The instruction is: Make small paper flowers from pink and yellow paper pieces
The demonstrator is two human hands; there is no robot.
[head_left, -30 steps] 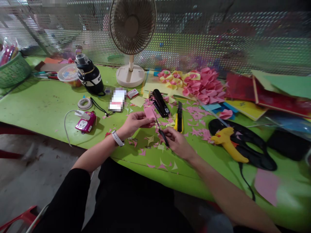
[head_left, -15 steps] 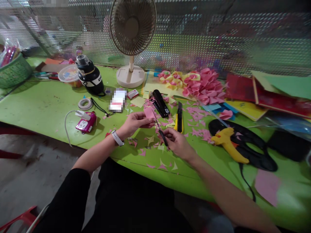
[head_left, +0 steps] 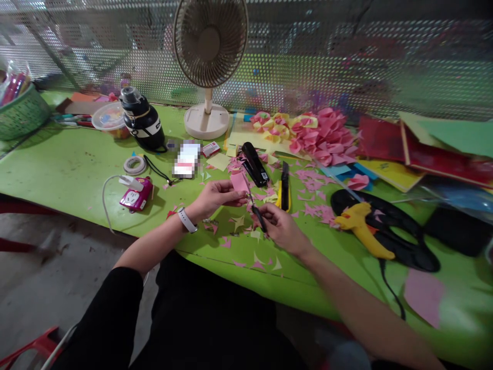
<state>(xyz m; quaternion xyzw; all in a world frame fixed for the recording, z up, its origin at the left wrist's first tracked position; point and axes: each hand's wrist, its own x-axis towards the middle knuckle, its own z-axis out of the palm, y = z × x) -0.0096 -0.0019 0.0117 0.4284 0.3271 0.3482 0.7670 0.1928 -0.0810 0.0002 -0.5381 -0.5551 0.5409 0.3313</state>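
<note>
My left hand (head_left: 221, 198) pinches a small piece of pink paper (head_left: 239, 182) between thumb and fingers. In my right hand (head_left: 279, 223) is a pair of black-handled scissors (head_left: 259, 216), its blades pointing up and left at the paper's right edge. Whether the blades are parted I cannot tell. Just beyond the hands lie a black stapler (head_left: 254, 165) and a yellow utility knife (head_left: 285, 187). Pink and yellow paper scraps (head_left: 238, 222) are scattered on the green table around and below both hands.
A heap of folded pink paper petals (head_left: 327, 136) lies at the back, right of a fan (head_left: 208, 121). To the right, a yellow glue gun (head_left: 362, 228) rests on a black stand. Leftward are a black bottle (head_left: 144, 123), a phone (head_left: 188, 160) and a magenta power adapter (head_left: 136, 195).
The pink paper and my left hand have shifted slightly to the right, closer to the scissors. My right hand has barely moved.
</note>
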